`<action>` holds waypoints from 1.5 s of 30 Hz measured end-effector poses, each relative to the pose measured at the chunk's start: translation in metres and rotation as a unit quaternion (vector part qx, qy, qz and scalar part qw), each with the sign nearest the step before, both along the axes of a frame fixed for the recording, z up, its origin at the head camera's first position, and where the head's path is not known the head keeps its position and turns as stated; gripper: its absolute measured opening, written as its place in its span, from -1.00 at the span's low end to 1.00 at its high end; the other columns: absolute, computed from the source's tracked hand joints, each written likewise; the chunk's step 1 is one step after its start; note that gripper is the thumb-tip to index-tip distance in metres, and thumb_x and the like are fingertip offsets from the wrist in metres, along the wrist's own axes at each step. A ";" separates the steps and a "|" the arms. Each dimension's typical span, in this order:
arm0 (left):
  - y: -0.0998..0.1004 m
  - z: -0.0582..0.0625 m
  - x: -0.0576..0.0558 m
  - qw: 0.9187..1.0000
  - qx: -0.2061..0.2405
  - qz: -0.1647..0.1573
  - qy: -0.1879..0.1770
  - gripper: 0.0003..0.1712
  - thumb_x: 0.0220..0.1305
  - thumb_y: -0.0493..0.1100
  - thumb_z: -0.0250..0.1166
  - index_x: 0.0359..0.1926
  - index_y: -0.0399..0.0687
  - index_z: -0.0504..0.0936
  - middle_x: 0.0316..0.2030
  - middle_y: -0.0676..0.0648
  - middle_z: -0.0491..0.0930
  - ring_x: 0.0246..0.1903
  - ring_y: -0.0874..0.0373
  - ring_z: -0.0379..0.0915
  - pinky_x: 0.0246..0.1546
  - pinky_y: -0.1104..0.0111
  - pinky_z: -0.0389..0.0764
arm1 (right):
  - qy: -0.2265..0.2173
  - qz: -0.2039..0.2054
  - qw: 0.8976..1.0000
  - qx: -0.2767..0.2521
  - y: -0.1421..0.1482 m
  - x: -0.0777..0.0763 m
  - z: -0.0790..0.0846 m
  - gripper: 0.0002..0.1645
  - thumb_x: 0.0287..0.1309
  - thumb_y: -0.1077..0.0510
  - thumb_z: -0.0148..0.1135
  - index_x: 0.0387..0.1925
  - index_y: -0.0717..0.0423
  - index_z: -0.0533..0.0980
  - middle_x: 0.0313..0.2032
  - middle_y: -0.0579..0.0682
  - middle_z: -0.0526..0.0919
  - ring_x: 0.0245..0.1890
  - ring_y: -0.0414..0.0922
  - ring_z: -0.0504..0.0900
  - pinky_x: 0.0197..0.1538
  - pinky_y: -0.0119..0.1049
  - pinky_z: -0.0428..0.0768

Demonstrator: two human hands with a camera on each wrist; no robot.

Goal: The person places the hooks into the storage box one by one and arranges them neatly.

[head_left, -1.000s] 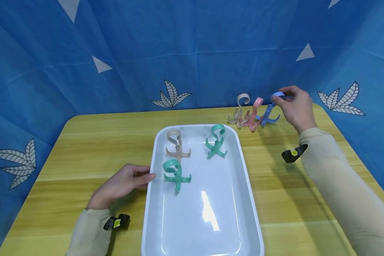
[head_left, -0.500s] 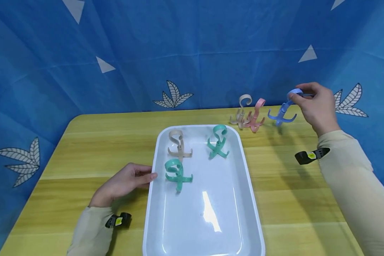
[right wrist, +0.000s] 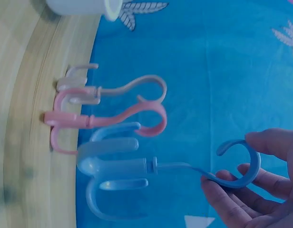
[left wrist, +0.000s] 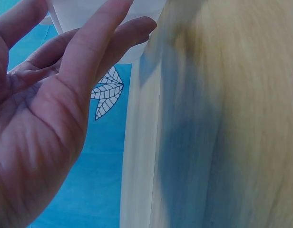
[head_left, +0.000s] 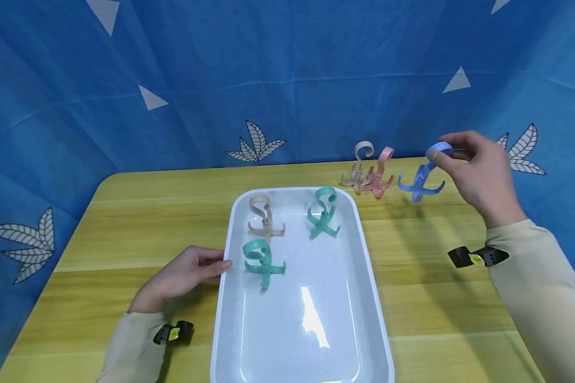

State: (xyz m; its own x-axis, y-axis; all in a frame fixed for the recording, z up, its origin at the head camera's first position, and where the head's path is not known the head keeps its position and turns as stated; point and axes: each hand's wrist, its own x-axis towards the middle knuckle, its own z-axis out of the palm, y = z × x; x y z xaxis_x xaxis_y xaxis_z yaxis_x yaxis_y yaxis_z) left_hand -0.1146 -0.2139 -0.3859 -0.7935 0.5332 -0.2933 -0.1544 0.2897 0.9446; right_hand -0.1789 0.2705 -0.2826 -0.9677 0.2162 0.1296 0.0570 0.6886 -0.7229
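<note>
My right hand pinches the curled top of a blue plastic hook and holds it in the air above the table's far right; the same blue hook fills the right wrist view. A pink hook and a beige hook stand together on the table to its left. My left hand rests on the table with its relaxed fingertips touching the left rim of the white tray. In the tray stand two teal hooks and a beige hook.
The wooden table is backed by a blue cloth with leaf prints. The near half of the tray holds nothing. Black wrist straps sit on both sleeves.
My right hand has lifted the blue hook away from the pink and beige pair and carried it to the right and toward me. The left hand has stayed at the tray's rim.
</note>
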 end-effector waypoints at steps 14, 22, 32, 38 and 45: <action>0.001 0.000 -0.001 1.000 -0.008 0.002 -0.003 -0.49 0.26 -0.05 0.13 0.09 -0.34 0.44 -0.05 -0.26 0.49 -0.15 -0.03 0.51 -0.16 0.20 0.55 | 0.002 0.035 0.999 0.031 -0.008 0.018 0.004 -0.38 0.09 -0.21 0.11 0.12 0.01 0.41 -0.02 0.05 0.45 0.01 0.04 0.43 -0.12 -0.04 0.39; 0.002 -0.001 0.000 1.000 -0.004 -0.001 -0.002 -0.50 0.26 -0.06 0.13 0.10 -0.33 0.43 -0.04 -0.25 0.49 -0.14 -0.02 0.51 -0.16 0.21 0.55 | -0.007 0.066 0.997 0.034 -0.017 0.032 0.009 -0.42 0.08 -0.20 0.13 0.08 -0.01 0.42 -0.05 0.01 0.48 -0.04 0.00 0.47 -0.16 -0.09 0.43; 0.001 0.001 0.001 1.000 -0.017 0.004 0.005 -0.49 0.26 -0.03 0.13 0.09 -0.33 0.44 -0.06 -0.25 0.50 -0.14 -0.01 0.50 -0.16 0.22 0.55 | -0.029 0.094 0.995 0.027 -0.022 0.038 0.011 -0.42 0.03 -0.23 0.17 0.03 -0.05 0.44 0.00 -0.04 0.47 -0.03 -0.09 0.47 -0.09 -0.07 0.46; 0.000 0.001 0.000 1.000 -0.019 0.003 0.008 -0.49 0.25 -0.03 0.13 0.09 -0.33 0.44 -0.05 -0.25 0.50 -0.13 -0.01 0.50 -0.16 0.22 0.55 | -0.024 0.106 0.994 0.019 -0.023 0.043 0.012 -0.46 0.02 -0.19 0.20 0.01 -0.04 0.46 -0.02 -0.07 0.47 -0.08 -0.19 0.50 -0.19 -0.45 0.51; 0.000 0.000 0.000 1.000 -0.014 -0.001 0.007 -0.49 0.26 -0.04 0.13 0.09 -0.33 0.44 -0.04 -0.25 0.49 -0.12 -0.01 0.49 -0.15 0.23 0.54 | -0.016 0.133 0.991 0.014 -0.031 0.056 0.015 -0.57 0.04 -0.13 0.21 -0.04 -0.10 0.49 -0.05 -0.13 0.48 -0.12 -0.23 0.51 -0.24 -0.56 0.49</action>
